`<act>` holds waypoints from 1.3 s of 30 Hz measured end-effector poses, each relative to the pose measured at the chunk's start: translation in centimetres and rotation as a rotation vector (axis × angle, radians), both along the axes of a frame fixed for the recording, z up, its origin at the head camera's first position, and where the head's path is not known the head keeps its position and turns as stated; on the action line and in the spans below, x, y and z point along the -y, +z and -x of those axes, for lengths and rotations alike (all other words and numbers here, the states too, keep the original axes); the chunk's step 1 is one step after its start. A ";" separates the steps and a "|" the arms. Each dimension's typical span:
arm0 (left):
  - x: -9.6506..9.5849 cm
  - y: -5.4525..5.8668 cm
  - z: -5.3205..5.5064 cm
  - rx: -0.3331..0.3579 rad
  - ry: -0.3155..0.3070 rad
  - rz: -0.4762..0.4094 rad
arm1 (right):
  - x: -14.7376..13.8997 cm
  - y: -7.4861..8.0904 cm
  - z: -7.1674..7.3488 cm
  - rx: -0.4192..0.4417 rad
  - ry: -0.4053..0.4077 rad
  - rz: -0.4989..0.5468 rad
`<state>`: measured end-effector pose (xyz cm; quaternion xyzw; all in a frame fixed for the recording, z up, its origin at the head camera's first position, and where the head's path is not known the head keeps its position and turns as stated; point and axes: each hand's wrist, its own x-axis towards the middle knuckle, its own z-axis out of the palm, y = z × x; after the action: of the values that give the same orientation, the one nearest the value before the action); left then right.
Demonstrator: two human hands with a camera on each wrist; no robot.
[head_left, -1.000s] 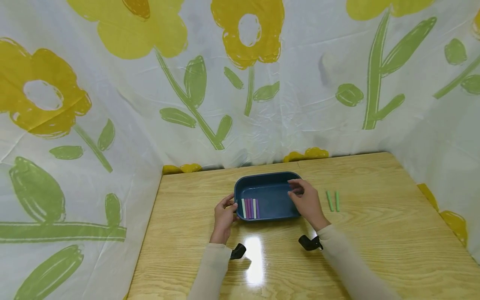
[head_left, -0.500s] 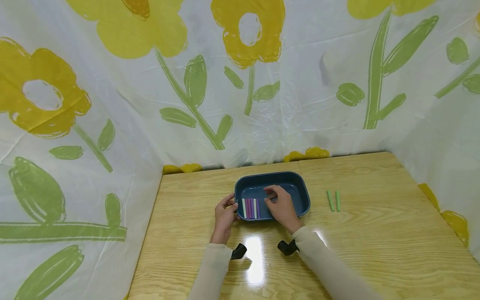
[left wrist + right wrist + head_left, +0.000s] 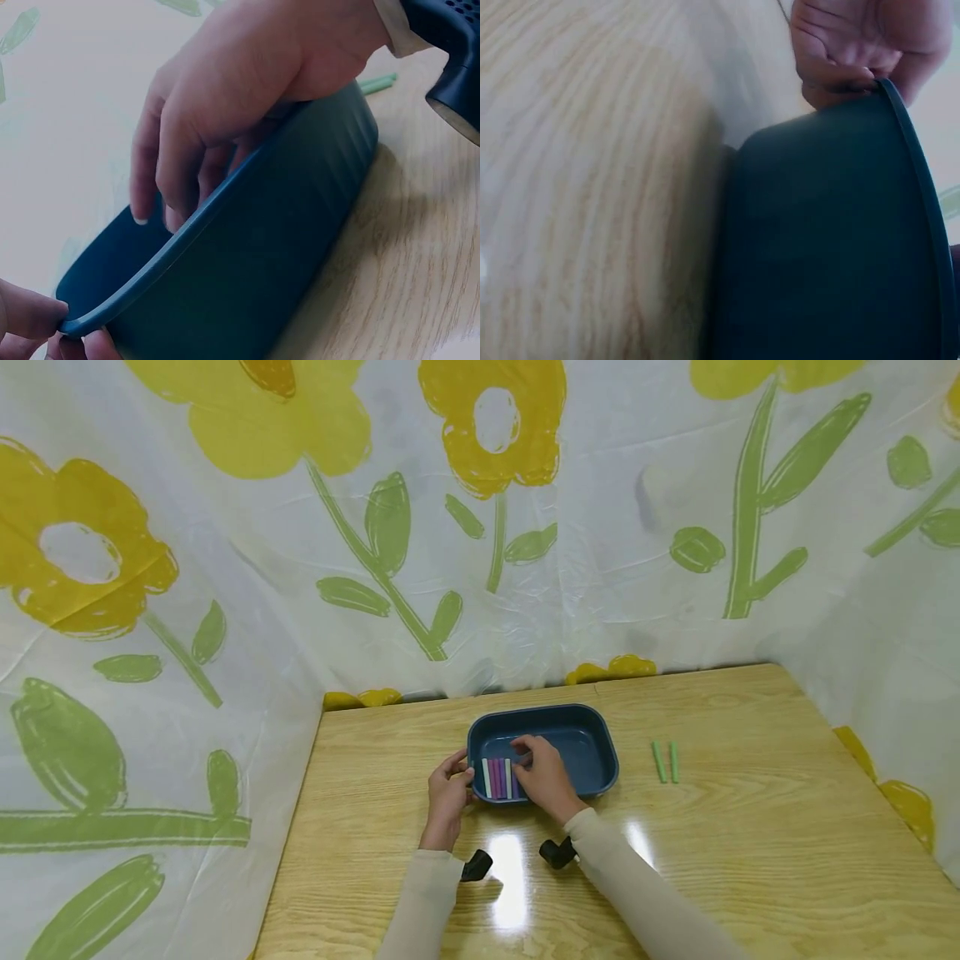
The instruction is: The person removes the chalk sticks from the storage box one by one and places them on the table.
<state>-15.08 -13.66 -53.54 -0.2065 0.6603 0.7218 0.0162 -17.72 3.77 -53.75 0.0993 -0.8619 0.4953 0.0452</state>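
A dark blue tray (image 3: 577, 756) with rounded corners stands on the table. My left hand (image 3: 448, 793) pinches its left rim, as the left wrist view also shows, with the thumb (image 3: 34, 311) at the edge. Inside the tray's left end, several white, pink and purple chalk-like sticks (image 3: 496, 778) lie side by side. My right hand (image 3: 547, 777) reaches over the front wall into the tray, fingers bent, just right of the row. The tray wall and the hand itself hide its fingertips, so whether it holds a stick cannot be seen.
Two green sticks (image 3: 664, 762) lie on the wooden table (image 3: 750, 827) to the right of the tray. A white curtain (image 3: 615, 568) with printed yellow flowers hangs behind and at both sides. A black camera piece (image 3: 557, 853) sits at each wrist.
My right hand has moved left, from the tray's right end to beside the row of sticks. The left hand keeps its grip and the tray stays in place.
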 end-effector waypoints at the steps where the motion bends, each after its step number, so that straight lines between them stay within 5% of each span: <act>1: 0.0 0.0 0.0 -0.001 0.001 -0.001 | -0.1 0.0 0.1 0.016 0.008 -0.011; 7: 0.0 0.2 0.1 -0.006 0.009 -0.004 | -0.4 0.5 0.6 0.155 0.059 -0.036; 19: -0.1 0.2 -0.2 0.008 0.008 -0.009 | -0.7 0.1 1.1 0.298 0.136 -0.177; 39: -0.2 0.3 -0.2 -0.006 0.001 -0.016 | -0.8 0.2 1.3 0.342 0.191 -0.257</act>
<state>-14.86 -13.43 -53.21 -0.2046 0.6545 0.7277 0.0154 -19.03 4.58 -53.57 0.1001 -0.8995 0.3933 -0.1618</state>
